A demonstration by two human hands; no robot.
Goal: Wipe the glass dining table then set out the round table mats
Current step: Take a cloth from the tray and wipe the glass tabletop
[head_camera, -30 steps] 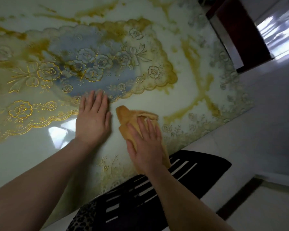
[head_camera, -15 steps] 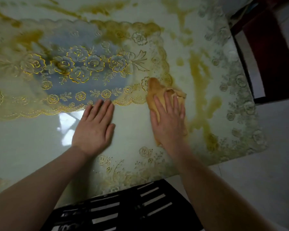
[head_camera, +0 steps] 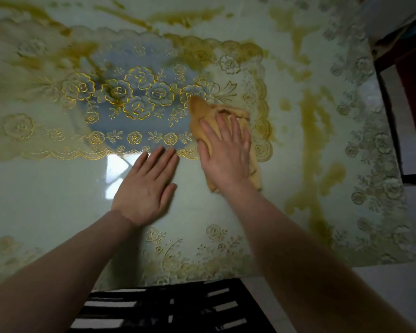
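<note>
The glass dining table fills the view, pale green with yellow streaks and gold floral print. A lace-edged mat with gold roses lies flat across its middle. My right hand presses flat on a crumpled tan cloth, which rests on the mat's right part. Fingers of that hand are spread over the cloth. My left hand lies palm down on the bare glass just left of it, fingers together, holding nothing. No round mats are in view.
A dark chair with white stripes stands under the table's near edge. The table's right edge runs down the right side, with dark red furniture and pale floor beyond it.
My right hand has slid the cloth away from the near edge and up onto the lace mat. My left hand has stayed flat on the glass, beside it.
</note>
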